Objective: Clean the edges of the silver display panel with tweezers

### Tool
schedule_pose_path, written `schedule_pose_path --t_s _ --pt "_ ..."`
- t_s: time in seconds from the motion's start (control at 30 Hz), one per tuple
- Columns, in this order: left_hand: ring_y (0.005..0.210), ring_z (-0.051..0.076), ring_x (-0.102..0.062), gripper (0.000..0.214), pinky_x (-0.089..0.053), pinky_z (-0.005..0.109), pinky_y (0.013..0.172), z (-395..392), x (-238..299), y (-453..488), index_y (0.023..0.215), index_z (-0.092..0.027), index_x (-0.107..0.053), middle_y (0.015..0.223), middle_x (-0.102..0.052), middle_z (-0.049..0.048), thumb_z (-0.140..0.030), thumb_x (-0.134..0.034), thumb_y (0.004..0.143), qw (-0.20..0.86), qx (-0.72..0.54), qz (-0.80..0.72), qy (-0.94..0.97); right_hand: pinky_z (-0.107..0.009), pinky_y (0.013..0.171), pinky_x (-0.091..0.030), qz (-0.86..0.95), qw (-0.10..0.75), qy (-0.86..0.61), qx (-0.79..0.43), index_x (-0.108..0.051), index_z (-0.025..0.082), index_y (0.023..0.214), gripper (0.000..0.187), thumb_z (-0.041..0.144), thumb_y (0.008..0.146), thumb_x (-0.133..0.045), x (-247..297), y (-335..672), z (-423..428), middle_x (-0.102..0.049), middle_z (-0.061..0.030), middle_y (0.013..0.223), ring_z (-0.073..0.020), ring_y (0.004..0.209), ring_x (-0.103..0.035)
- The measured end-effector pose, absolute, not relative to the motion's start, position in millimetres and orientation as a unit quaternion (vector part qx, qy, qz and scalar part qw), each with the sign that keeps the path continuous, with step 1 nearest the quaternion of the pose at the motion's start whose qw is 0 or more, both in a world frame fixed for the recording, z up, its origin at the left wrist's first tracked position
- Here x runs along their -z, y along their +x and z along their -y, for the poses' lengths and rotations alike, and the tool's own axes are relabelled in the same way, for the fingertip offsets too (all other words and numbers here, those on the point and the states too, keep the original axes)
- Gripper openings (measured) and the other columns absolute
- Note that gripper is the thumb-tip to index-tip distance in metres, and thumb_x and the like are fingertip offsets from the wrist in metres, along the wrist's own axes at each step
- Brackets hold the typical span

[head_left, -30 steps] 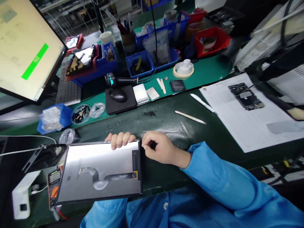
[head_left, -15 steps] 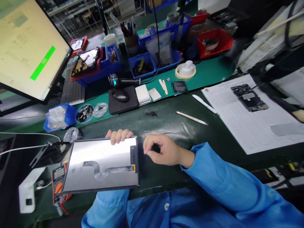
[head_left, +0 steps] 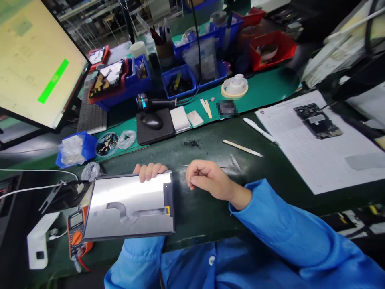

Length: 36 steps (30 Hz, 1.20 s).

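Note:
My left hand [head_left: 150, 171] grips a flat display panel [head_left: 120, 192], its fingertips curled over the far edge while the rest of the hand is hidden underneath. The panel's silvery back faces up, and a grey flex cable [head_left: 123, 212] runs across it to a yellow-edged connector at the right. To the right of the panel, apart from it, my right hand [head_left: 209, 178] hovers over the dark bench with thumb and fingers pinched together. Whatever may be between those fingertips is too small to make out. Thin metal tweezers [head_left: 222, 166] lie partly behind that hand.
A wooden stick [head_left: 243, 148] and a white pen [head_left: 260, 131] lie beyond my right hand. Printed paper [head_left: 319, 168] bears a circuit board [head_left: 318, 121] at the right. An orange multimeter [head_left: 77, 236] is left of the panel. Blue bins [head_left: 179, 82] line the back.
My right hand has moved slightly right and away from the panel, its fingers closing from a loose ring into a tighter pinch. The panel and left hand have barely shifted.

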<state>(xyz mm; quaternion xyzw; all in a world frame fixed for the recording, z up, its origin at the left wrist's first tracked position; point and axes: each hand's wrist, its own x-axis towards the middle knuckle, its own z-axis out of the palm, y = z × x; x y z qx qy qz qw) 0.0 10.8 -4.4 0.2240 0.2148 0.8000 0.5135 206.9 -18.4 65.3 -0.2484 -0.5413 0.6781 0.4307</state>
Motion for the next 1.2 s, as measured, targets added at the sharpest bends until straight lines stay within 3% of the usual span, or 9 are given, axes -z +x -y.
schedule_pose_path --t_s 0.2,0.3,0.43,0.53,0.63,0.73,1.0,1.1,1.2 --pt "0.042 0.013 0.0 0.074 -0.026 0.027 0.042 -18 20 -8 0.041 -0.019 -0.02 0.05 0.011 -0.0054 -0.057 -0.044 0.098 0.526 -0.788 -0.229 0.226 -0.028 0.056 -0.039 0.529 0.603 -0.383 -0.458 -0.052 0.022 0.069 0.013 0.015 0.079 -0.048 -56 222 3 -0.05 0.0028 0.063 -0.014 0.057 -0.048" --pt "0.042 0.013 0.001 0.076 -0.025 0.027 0.041 -19 25 -13 0.041 -0.019 -0.016 0.051 0.013 -0.0056 -0.064 -0.041 0.097 0.529 -0.781 -0.243 0.226 -0.029 0.053 -0.036 0.522 0.639 -0.411 -0.389 -0.045 0.024 0.063 0.019 0.018 0.081 -0.044 -53 226 -3 -0.044 0.0028 0.058 -0.0147 0.054 -0.044" --pt "0.041 0.013 -0.001 0.075 -0.025 0.027 0.04 -18 30 -15 0.039 -0.02 -0.019 0.048 0.011 -0.0057 -0.06 -0.042 0.099 0.553 -0.775 -0.22 0.213 -0.03 0.058 -0.039 0.575 0.552 -0.523 -0.302 -0.052 0.023 0.064 0.022 0.023 0.085 -0.049 -53 227 -11 -0.053 0.0008 0.06 -0.0163 0.057 -0.051" --pt "0.04 0.014 -0.002 0.074 -0.027 0.028 0.042 -19 34 -17 0.038 -0.021 -0.024 0.047 0.008 -0.0054 -0.059 -0.04 0.1 0.553 -0.783 -0.186 0.215 -0.033 0.065 -0.043 0.625 0.415 -0.596 -0.288 -0.068 0.021 0.08 0.015 0.029 0.087 -0.057 -50 228 -18 -0.07 -0.0037 0.075 -0.0205 0.069 -0.062" --pt "0.042 0.015 -0.006 0.073 -0.032 0.029 0.047 -22 41 -21 0.039 -0.022 -0.032 0.046 0.004 -0.0045 -0.06 -0.036 0.101 0.542 -0.791 -0.179 0.218 -0.035 0.069 -0.046 0.63 0.389 -0.613 -0.276 -0.073 0.02 0.093 0.024 0.036 0.093 -0.055 -48 228 -19 -0.076 -0.007 0.088 -0.0228 0.076 -0.066" --pt "0.044 0.016 -0.011 0.071 -0.037 0.03 0.053 -27 48 -26 0.041 -0.023 -0.037 0.046 0.0 -0.0038 -0.058 -0.034 0.102 0.545 -0.782 -0.202 0.223 -0.032 0.065 -0.048 0.606 0.438 -0.593 -0.298 -0.073 0.018 0.094 0.027 0.039 0.094 -0.055 -49 226 -16 -0.074 -0.006 0.083 -0.02 0.068 -0.065" --pt "0.045 0.016 -0.006 0.068 -0.035 0.029 0.05 -19 25 -9 0.043 -0.021 -0.029 0.05 0.005 -0.0053 -0.059 -0.05 0.096 0.504 -0.811 -0.239 0.176 -0.026 0.055 -0.045 0.526 0.517 -0.55 -0.392 -0.069 0.018 0.084 0.021 0.038 0.089 -0.062 -62 221 -11 -0.065 -0.0006 0.069 -0.0134 0.057 -0.055" --pt "0.048 0.015 -0.017 0.06 -0.04 0.026 0.056 1 -5 0 0.049 -0.021 -0.028 0.054 -0.004 -0.0051 -0.046 -0.053 0.098 0.548 -0.781 -0.251 0.16 -0.024 0.051 -0.043 0.521 0.483 -0.507 -0.487 -0.068 0.018 0.082 0.022 0.039 0.087 -0.064 -66 214 -4 -0.063 0.0006 0.067 -0.0109 0.053 -0.052" --pt "0.051 0.014 -0.026 0.056 -0.046 0.024 0.063 18 -33 8 0.055 -0.02 -0.024 0.056 -0.01 -0.0051 -0.041 -0.051 0.1 0.562 -0.764 -0.278 0.15 -0.023 0.049 -0.044 0.526 0.382 -0.427 -0.629 -0.069 0.017 0.083 0.026 0.042 0.087 -0.066 -63 202 8 -0.065 0.0003 0.069 -0.0095 0.051 -0.053"
